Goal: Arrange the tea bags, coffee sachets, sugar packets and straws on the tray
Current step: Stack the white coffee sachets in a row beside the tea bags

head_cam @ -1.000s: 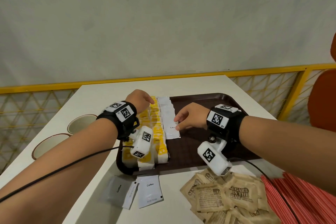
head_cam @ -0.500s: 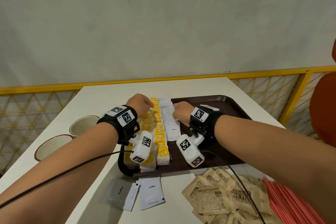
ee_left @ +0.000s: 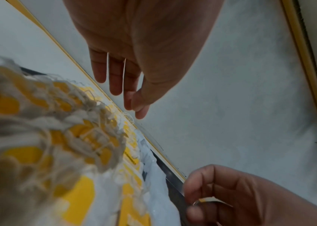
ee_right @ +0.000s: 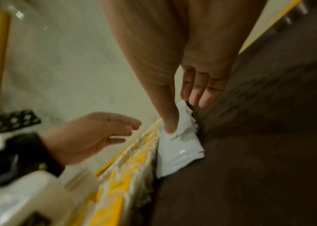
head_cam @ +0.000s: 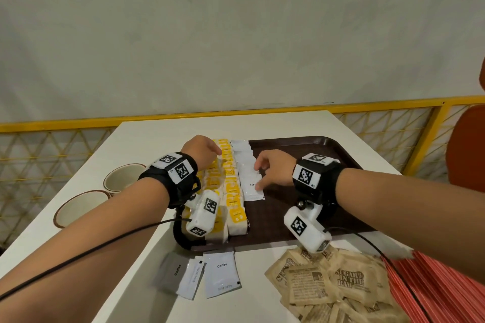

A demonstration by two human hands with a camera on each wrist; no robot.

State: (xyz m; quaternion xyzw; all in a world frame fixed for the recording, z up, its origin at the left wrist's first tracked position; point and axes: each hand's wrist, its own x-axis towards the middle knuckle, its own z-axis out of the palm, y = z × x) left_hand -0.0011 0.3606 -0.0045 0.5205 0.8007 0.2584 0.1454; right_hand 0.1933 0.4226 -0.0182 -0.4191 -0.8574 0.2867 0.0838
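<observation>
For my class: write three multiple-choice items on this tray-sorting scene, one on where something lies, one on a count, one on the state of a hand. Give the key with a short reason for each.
1. Where do the brown sugar packets lie?
A. On the tray
B. On the table in front of the tray
C. In a cup

2. How many cups stand on the table to the left of the tray?
A. One
B. Two
C. Four

3. What is the right hand doing?
A. Gripping a straw
B. Resting in a fist on the table
C. Touching the row of white coffee sachets with straight fingers

Key:
1 B, the packets are piled on the white table, near its front edge, off the tray.
2 B, two empty cups stand side by side.
3 C, the right wrist view shows a fingertip pressing on a sachet, with nothing gripped.
</observation>
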